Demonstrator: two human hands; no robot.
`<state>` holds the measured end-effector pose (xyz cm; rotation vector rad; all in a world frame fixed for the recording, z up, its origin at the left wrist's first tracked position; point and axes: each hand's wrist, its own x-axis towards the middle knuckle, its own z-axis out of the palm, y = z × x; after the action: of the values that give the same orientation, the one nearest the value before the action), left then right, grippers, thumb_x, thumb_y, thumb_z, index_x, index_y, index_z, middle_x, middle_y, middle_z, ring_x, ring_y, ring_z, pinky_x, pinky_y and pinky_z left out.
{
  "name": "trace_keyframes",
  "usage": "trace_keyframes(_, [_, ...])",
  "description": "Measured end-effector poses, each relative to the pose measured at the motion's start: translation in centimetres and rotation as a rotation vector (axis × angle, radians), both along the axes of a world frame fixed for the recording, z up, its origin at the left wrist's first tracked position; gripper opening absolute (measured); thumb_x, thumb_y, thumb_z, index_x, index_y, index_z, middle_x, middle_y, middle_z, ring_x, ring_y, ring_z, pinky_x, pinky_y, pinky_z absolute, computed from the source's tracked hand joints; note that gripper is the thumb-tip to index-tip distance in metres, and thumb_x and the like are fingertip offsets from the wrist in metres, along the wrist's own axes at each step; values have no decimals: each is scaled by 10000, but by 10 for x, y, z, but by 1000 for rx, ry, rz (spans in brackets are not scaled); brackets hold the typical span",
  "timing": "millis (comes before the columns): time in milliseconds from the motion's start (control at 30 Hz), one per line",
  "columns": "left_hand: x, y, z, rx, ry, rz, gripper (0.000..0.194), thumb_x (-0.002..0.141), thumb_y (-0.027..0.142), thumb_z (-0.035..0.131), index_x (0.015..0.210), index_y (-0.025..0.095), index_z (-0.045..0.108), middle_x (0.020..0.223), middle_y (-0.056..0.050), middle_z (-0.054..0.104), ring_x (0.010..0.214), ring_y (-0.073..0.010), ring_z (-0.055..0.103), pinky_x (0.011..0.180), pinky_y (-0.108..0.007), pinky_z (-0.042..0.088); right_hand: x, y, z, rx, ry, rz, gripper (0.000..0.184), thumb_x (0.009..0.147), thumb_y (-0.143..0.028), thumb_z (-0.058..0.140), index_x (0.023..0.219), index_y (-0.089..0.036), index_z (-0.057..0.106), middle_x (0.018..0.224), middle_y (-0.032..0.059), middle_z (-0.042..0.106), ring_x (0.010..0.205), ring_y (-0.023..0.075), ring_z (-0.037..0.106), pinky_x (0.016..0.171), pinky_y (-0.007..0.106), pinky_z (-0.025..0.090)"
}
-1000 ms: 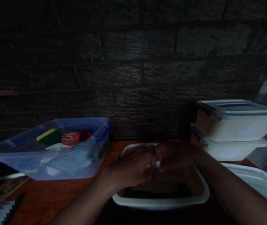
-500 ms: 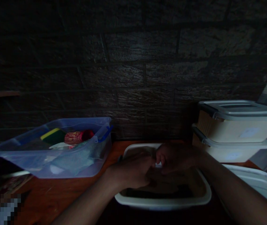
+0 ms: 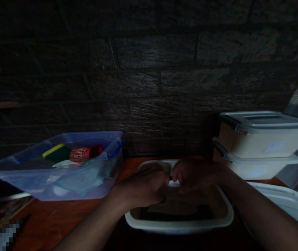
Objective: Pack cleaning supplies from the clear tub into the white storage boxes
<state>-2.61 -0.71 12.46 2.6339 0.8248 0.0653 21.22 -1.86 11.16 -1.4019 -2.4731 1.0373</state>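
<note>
Two bare hands meet above an open white-rimmed bin (image 3: pixel 180 227) set at the middle of a reddish-brown wooden worktop (image 3: pixel 43 218), its far rim close to the worktop's back edge. The left hand (image 3: pixel 147 184) reaches in with palm down and fingers bent, its fingertips beside a small white piece (image 3: pixel 174 183) that shows between the two hands, within the bin's rim. The right hand (image 3: pixel 196 176) faces it from the other side, fingers curled in narrowly near the same piece. Shadow hides the fingertips, and whether either hand grips the piece cannot be told. Brown and black patches show in the dim interior below.

Toward the worktop's left side, a clear blue-tinted tub (image 3: pixel 75 177) holds a yellow-and-green sponge (image 3: pixel 57 152), a red patterned cylinder (image 3: pixel 81 154) lying on its side and a pale bluish cloth (image 3: pixel 82 181) seen through the wall. A blue clip (image 3: pixel 114 150) marks the tub's right end.

Near the worktop's back right corner, two cream boxes with lids stand stacked, the upper box (image 3: pixel 259 143) directly on the lower box (image 3: pixel 253 170), each with a pale label. A white lid (image 3: pixel 287 202) lies in front of the stack, right of the bin and partly behind the right forearm. A dark brick wall (image 3: pixel 143 83) rises behind.
</note>
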Motion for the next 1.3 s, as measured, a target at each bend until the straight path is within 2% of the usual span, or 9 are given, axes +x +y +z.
trace_keyframes(133, [1,1,-1,8,82,18,381,780,227,707,1161,209,696,1185,-89,664,1140,-288,597,969,-397,482,2,0,1,-13,26,15,482,730,-426,827,1124,-168,724,933,25,743,797,189,680,620,241,479])
trace_keyframes(400, [7,-3,4,11,146,24,369,777,240,737,1144,211,706,1128,-77,680,1106,-293,615,931,-383,490,-1,0,-1,27,-65,32,404,736,-346,784,1100,-173,752,966,38,762,815,201,694,629,246,492])
trace_keyframes(533, [5,-3,4,14,117,8,375,764,197,716,1139,199,711,1123,-85,687,1094,-299,622,920,-398,498,-1,-1,3,5,-44,19,410,732,-356,805,1095,-178,741,955,33,756,803,194,690,635,249,494])
trace_keyframes(633, [1,0,3,46,20,-6,334,797,238,717,1130,210,721,1128,-79,689,1107,-295,623,919,-387,497,0,-5,12,16,2,-9,370,745,-377,810,1046,-179,731,920,23,745,799,191,682,622,245,480])
trace_keyframes(700, [-1,1,5,67,-64,1,287,856,300,702,1133,225,720,1127,-68,697,1105,-284,631,913,-372,492,2,-9,20,76,47,-35,305,788,-365,773,1016,-168,723,902,28,738,808,194,682,634,250,476])
trace_keyframes(833, [-6,3,13,107,-186,69,300,925,387,674,1193,251,683,1116,-37,706,1058,-244,644,894,-347,480,9,-14,33,317,142,-94,190,874,-323,681,964,-159,716,865,31,724,769,172,657,644,253,456])
trace_keyframes(967, [-9,6,18,154,-221,110,265,956,424,644,1161,260,684,1055,-26,699,1034,-229,638,876,-338,477,17,-16,42,448,158,-180,170,908,-315,640,895,-169,726,765,4,699,678,143,612,586,242,409])
trace_keyframes(1133, [-10,8,16,144,-213,102,307,957,450,639,1185,250,680,1049,-43,694,1022,-233,639,873,-344,481,21,-21,49,487,199,-216,200,919,-346,637,905,-174,737,774,2,712,699,144,623,611,241,423])
trace_keyframes(1300, [-6,5,17,159,-253,61,274,941,413,666,1163,256,696,1073,-38,712,1044,-228,648,903,-336,484,22,-22,46,497,202,-203,215,918,-359,644,911,-167,740,778,4,716,692,142,627,594,236,409])
